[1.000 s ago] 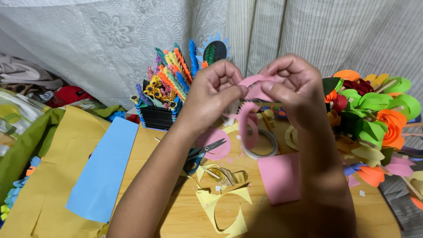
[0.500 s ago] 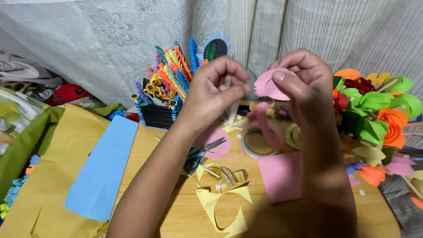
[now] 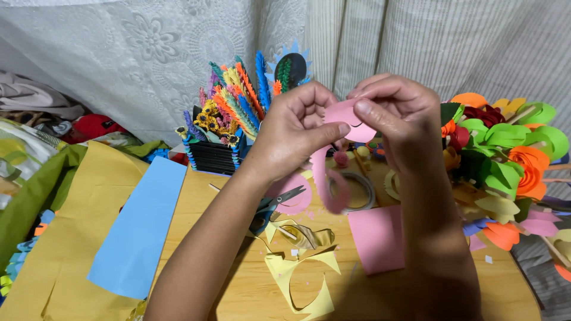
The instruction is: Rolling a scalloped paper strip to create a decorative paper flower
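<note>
While pinched from two sides above mid-desk, pink paper spiral (image 3: pixel 351 116) logged as fully captured. Left hand (image 3: pixel 291 134): grip closed, thumb and forefinger clamped on the coiled head from 9 o'clock. Right hand (image 3: pixel 398 122): grip closed too, fingertips folded over the same head from 3 o'clock, thumb pressing its front face. No gap seen between pads and paper.

Hanging from the head toward 6 o'clock: loose tail of the strip, curling freely, clear of the desk (image 3: pixel 238 285).

Judged best handling for the coil:
- Hold with light, even pressure; thin paper, likely to crease if squeezed hard.
- Turn with one grip only, steady with the other, so layers stack flush.
- Feed the tail without a twist; watch for snagging on clutter below.
- Pin the outer turn before any release; probably springy, apt to unwind.

Directly under the hands, lying on the desk: scissors (image 3: pixel 270 208) at 7 o'clock, partly over a pink offcut; tape ring (image 3: pixel 357 190) at 6 o'clock; pink square sheet (image 3: pixel 377 238) beyond it, nearer the body. Yellow offcuts (image 3: pixel 303 279) at 6 to 7 o'clock, close to the near edge.

Further out: blue sheet (image 3: pixel 140 229) at 8 o'clock, overhanging the desk edge; black holder of paper stems (image 3: pixel 214 157) at 10 o'clock; heap of paper flowers (image 3: pixel 511 154) at 3 o'clock, near the right wrist, touching or not cannot be told.
</note>
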